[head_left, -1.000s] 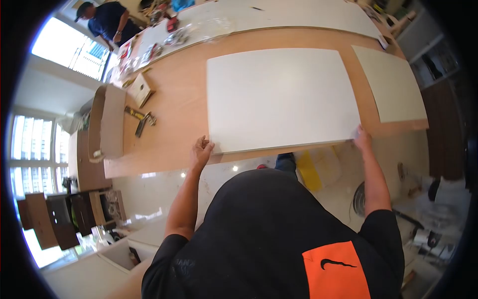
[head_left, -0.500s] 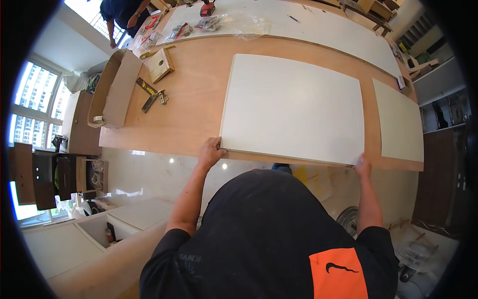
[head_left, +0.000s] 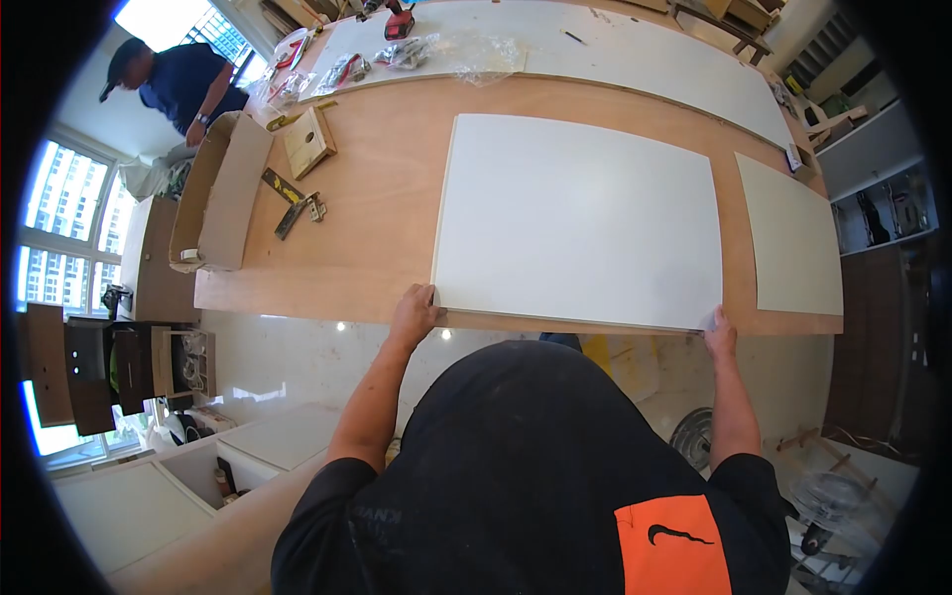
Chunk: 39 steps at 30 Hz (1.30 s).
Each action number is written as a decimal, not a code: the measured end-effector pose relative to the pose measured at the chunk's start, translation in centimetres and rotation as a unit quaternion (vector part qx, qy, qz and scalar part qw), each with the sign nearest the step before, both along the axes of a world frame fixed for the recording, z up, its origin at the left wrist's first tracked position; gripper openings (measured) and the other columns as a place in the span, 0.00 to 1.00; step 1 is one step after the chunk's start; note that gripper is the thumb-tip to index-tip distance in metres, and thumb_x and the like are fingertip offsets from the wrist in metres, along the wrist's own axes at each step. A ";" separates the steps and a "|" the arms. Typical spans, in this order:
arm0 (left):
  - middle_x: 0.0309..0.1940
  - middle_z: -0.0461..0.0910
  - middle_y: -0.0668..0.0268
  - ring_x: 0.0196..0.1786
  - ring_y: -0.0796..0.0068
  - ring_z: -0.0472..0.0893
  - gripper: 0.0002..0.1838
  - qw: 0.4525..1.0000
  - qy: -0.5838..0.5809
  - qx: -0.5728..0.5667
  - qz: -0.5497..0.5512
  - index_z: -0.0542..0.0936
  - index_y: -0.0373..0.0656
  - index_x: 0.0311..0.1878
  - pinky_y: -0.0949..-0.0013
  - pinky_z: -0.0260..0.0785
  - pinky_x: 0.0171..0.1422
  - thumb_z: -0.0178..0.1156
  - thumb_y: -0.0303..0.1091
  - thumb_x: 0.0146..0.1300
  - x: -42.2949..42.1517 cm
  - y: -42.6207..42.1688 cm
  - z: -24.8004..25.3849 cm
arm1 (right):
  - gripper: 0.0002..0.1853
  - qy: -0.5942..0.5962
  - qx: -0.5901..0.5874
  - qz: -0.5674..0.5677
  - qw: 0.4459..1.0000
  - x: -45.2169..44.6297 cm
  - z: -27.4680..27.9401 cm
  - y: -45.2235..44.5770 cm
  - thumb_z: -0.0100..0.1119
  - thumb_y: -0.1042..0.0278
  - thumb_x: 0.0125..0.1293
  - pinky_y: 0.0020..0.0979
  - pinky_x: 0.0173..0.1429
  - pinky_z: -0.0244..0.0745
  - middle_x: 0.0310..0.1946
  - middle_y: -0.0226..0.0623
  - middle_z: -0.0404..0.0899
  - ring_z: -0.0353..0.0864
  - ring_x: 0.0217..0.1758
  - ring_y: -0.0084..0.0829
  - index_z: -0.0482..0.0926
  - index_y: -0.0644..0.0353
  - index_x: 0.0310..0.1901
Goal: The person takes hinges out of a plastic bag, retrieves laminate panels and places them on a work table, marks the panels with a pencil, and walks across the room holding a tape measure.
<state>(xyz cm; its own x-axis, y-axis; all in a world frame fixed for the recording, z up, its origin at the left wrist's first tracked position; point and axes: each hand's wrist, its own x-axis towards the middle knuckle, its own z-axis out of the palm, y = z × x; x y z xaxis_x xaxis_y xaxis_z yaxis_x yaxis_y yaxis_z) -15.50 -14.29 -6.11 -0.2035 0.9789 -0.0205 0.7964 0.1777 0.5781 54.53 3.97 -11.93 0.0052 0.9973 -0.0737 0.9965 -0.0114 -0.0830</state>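
Note:
A large white panel point(head_left: 580, 223) lies flat on the wooden worktop point(head_left: 367, 218), its near edge close to the worktop's front edge. My left hand point(head_left: 414, 315) grips the panel's near left corner, fingers closed round the edge. At the near right corner, my right hand point(head_left: 719, 332) is closed on the same panel, thumb at the side. To the right lies a second, smaller white panel point(head_left: 788, 238).
On the left stand an open cardboard box point(head_left: 233, 198), a try square point(head_left: 286, 203) and a wooden block with a hole point(head_left: 310, 144). A long white board point(head_left: 615, 59) with bagged hardware point(head_left: 407, 52) and a red drill point(head_left: 399, 22) spans the back. A co-worker point(head_left: 188, 84) bends at the far left.
The co-worker has come further into view at the far left, head now visible. My view has shifted slightly; both hands keep their hold on the panel corners.

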 end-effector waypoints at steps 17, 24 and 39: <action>0.39 0.80 0.49 0.47 0.42 0.77 0.15 0.998 0.001 -0.056 0.013 0.79 0.37 0.45 0.47 0.72 0.52 0.66 0.28 0.52 0.0 0.4 0.2 | 0.40 0.062 -0.100 -0.092 0.989 -2.4 2.8 0.1 0.62 0.76 0.57 0.43 0.70 0.70 0.63 0.62 0.72 0.73 0.66 0.57 0.60 0.65 0.73; 0.33 0.82 0.58 0.39 0.61 0.80 0.13 0.939 -0.164 -0.150 0.263 0.82 0.34 0.44 0.60 0.73 0.46 0.67 0.29 0.57 2.7 1.1 1.0 | 0.35 0.171 -0.112 -0.171 0.964 -4.8 6.3 0.6 0.56 0.76 0.56 0.41 0.68 0.70 0.61 0.62 0.75 0.75 0.66 0.53 0.66 0.72 0.68; 0.28 0.85 0.62 0.31 0.75 0.83 0.09 0.779 -0.311 -0.320 0.441 0.84 0.31 0.37 0.71 0.78 0.40 0.70 0.29 0.59 0.4 4.9 2.1 | 0.11 0.395 -0.148 -0.703 0.573 -3.4 4.8 2.4 0.53 0.83 0.64 0.38 0.48 0.76 0.42 0.35 0.77 0.78 0.45 0.36 0.76 0.62 0.48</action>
<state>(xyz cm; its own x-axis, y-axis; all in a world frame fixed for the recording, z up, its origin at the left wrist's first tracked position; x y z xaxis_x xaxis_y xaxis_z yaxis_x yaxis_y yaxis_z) -15.10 -9.38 -4.04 -0.5467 0.2139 -0.8096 -0.1968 0.9069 0.3725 51.11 6.33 -7.12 0.6364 -0.0087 -0.7713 -0.3613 -0.8868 -0.2881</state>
